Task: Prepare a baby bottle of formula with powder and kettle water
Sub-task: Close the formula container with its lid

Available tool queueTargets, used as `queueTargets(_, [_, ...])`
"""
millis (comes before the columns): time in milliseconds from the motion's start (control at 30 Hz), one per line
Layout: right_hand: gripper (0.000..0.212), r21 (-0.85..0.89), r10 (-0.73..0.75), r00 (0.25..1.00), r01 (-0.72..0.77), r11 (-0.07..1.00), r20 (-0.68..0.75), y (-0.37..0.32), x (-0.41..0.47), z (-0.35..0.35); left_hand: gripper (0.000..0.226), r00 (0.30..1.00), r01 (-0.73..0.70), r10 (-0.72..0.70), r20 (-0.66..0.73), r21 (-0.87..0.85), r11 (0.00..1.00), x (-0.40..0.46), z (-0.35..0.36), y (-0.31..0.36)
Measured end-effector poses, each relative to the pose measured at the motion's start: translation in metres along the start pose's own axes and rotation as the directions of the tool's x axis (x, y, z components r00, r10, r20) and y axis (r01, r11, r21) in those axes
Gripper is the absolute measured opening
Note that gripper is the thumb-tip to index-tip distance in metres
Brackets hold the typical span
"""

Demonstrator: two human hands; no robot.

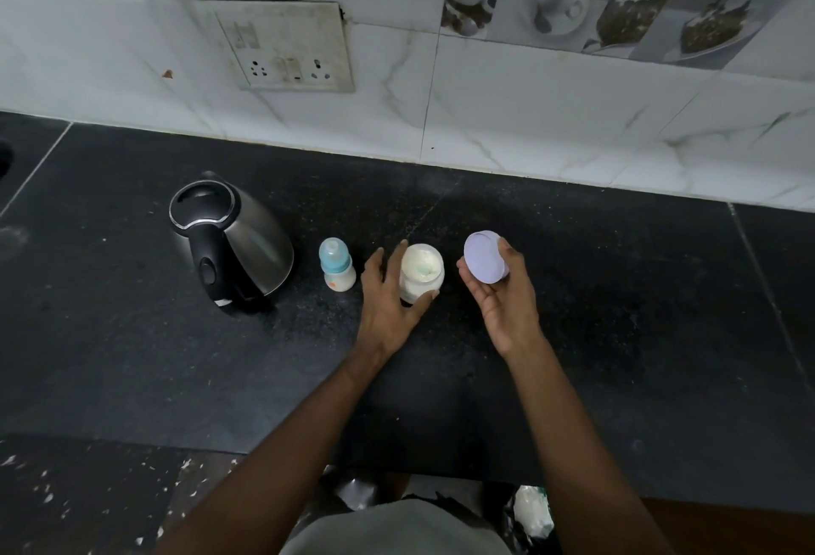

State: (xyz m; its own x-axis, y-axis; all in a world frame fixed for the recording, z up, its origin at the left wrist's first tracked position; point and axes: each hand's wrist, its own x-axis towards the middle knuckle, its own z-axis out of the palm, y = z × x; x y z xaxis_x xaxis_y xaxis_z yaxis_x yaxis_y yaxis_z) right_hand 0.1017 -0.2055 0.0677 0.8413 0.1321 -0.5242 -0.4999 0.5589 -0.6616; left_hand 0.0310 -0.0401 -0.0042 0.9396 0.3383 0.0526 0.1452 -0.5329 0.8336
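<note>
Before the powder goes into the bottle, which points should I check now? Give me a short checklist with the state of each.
1. Powder jar open: ok, white powder shows inside.
2. Jar steadied: ok, left hand grips its side.
3. Lid out of the way: not ok, the right hand holds it, so that hand is not free.
4. Baby bottle open: not ok, its blue top is on.
5. Scoop ready: cannot tell, something greenish lies in the powder.
6. Kettle holds water: cannot tell, its lid is closed.
</note>
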Motion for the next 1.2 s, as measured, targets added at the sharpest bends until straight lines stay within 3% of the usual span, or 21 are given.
queueTargets(100, [0.042, -0.046, -0.046, 0.999, 0.046, 0.998, 0.003, 0.003, -0.002, 0.005, 0.070, 0.994, -0.105, 0.102, 0.024, 0.117, 0.988, 0.000, 0.000, -0.004])
queueTargets(167, [0.068, -0.148, -0.055, 0.998, 0.061, 0.987, 0.041, 0.004, -0.003, 0.005, 0.073, 0.997, -0.074, 0.072, 0.027, 0.081, 0.994, 0.001, 0.000, -0.006])
queueTargets(200, [0.087, -0.295, -0.063, 0.996, 0.078, 0.952, 0.060, 0.003, -0.002, 0.004, 0.077, 0.999, -0.037, 0.036, 0.028, 0.040, 0.999, 0.002, 0.000, -0.008])
queueTargets(233, [0.102, -0.527, -0.095, 0.992, 0.126, 0.841, 0.085, 0.002, -0.003, 0.004, 0.083, 0.999, 0.006, -0.007, 0.037, 0.002, 1.000, 0.003, 0.000, -0.009])
queueTargets(267, [0.107, -0.768, -0.143, 0.980, 0.197, 0.609, 0.138, 0.001, -0.003, 0.001, 0.088, 0.998, 0.044, -0.043, 0.051, -0.029, 0.999, 0.004, 0.000, -0.009])
queueTargets(300, [0.103, -0.896, -0.168, 0.958, 0.278, 0.347, 0.232, 0.000, -0.002, -0.002, 0.092, 0.995, 0.069, -0.065, 0.070, -0.056, 0.996, 0.005, 0.001, -0.010])
queueTargets(333, [0.097, -0.924, -0.155, 0.928, 0.359, 0.136, 0.338, 0.000, -0.002, -0.005, 0.095, 0.993, 0.081, -0.074, 0.088, -0.080, 0.994, 0.006, 0.001, -0.011])
queueTargets(367, [0.090, -0.905, -0.109, 0.901, 0.425, 0.020, 0.420, 0.001, -0.003, -0.008, 0.096, 0.992, 0.089, -0.078, 0.103, -0.100, 0.991, 0.008, 0.002, -0.011])
queueTargets(467, [0.085, -0.852, 0.017, 0.858, 0.513, -0.104, 0.514, 0.007, -0.005, -0.015, 0.096, 0.988, 0.103, -0.086, 0.125, -0.135, 0.985, 0.013, 0.002, -0.016])
queueTargets(600, [0.110, -0.787, 0.197, 0.842, 0.539, -0.301, 0.502, 0.013, 0.005, -0.021, 0.078, 0.992, 0.079, -0.057, 0.116, -0.195, 0.978, 0.016, 0.002, -0.024])
queueTargets(867, [0.104, -0.710, 0.237, 0.822, 0.568, -0.416, 0.518, 0.018, 0.015, -0.008, 0.075, 0.990, 0.106, -0.082, 0.114, -0.224, 0.969, 0.022, -0.001, -0.027])
queueTargets(1200, [0.103, -0.775, 0.224, 0.853, 0.521, -0.358, 0.470, 0.012, 0.011, -0.001, 0.077, 0.990, 0.124, -0.102, 0.101, -0.241, 0.963, 0.023, 0.001, -0.027])
